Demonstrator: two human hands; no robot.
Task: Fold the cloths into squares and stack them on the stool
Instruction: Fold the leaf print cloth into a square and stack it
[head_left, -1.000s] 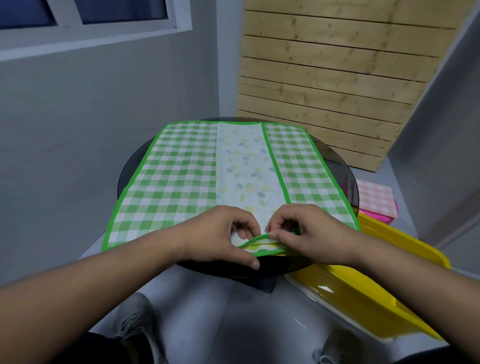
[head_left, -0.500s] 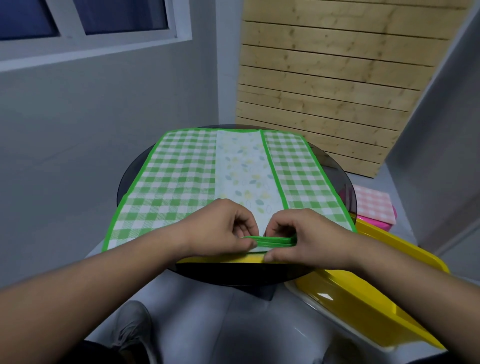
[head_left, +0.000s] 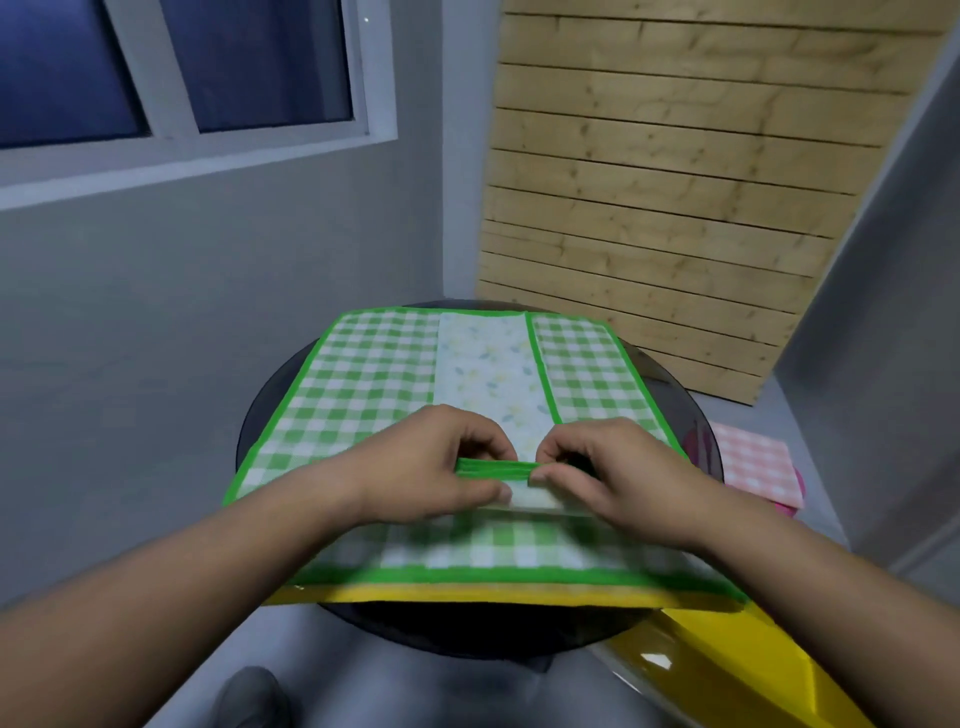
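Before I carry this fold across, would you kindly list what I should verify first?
1. Left hand pinches the green hem: ok.
2. Right hand pinches the same hem: ok.
3. Cloth lies flat on the table beyond the hands: ok.
4. Near edge squared up: cannot tell, blurred.
5. Pink cloth on the stool lies flat for stacking: ok.

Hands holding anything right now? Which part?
Left hand and right hand each pinch the green checked cloth by a raised fold of its green hem.
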